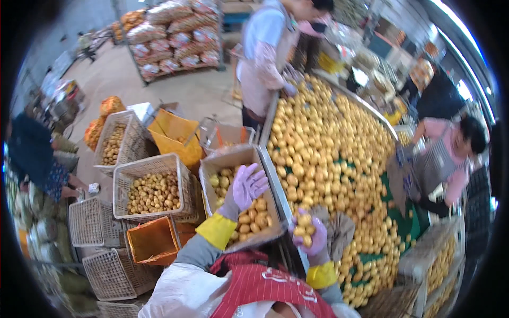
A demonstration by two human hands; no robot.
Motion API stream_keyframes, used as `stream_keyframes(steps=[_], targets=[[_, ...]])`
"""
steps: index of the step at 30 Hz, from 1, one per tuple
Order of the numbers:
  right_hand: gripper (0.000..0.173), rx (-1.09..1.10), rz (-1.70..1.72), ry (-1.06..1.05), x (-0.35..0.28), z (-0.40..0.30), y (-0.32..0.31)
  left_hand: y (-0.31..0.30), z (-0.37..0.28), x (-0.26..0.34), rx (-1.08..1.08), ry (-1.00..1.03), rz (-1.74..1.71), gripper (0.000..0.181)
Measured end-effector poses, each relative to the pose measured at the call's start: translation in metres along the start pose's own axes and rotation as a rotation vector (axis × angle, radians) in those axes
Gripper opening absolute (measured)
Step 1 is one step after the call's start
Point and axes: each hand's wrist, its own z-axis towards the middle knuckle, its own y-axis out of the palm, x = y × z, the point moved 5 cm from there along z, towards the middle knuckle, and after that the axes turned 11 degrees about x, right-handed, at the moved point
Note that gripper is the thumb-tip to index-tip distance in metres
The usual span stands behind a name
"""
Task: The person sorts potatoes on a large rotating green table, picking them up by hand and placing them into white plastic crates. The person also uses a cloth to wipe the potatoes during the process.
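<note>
My left hand (248, 187), in a lilac rubber glove with a yellow cuff, is spread flat above a lined box (274, 212). It holds nothing. Inside that box lie potatoes (252, 218), partly hidden by the hand and forearm. My right hand (317, 240), gloved the same way, cups several small potatoes (304, 229) near the metal rim (278, 187) of the sorting table. Beside it a grey-brown cloth (342, 232) rests on the heap. Many loose potatoes (322, 139) cover the table, with patches of green surface (417, 218) showing.
Plastic crates (149, 165) of potatoes stand left, beside an orange-lined bin (153, 240) and an orange bag (175, 131). Stacked crates (111, 274) flank my left side. One co-worker (264, 59) works at the table's far end, another (441, 159) across it. Filled sacks (179, 35) sit on a rack.
</note>
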Motion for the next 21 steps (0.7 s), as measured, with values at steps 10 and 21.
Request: stream_keyframes(steps=[10,21], targets=[[0.056,-0.132,-0.721,-0.007,0.058,0.053,0.082,0.013,-0.111,-0.006,-0.148,0.009,0.205,0.055],[0.05,-0.123,0.101,0.642,0.069,0.19,0.15,-0.131,-0.144,0.048,0.068,0.202,-0.491,0.045]])
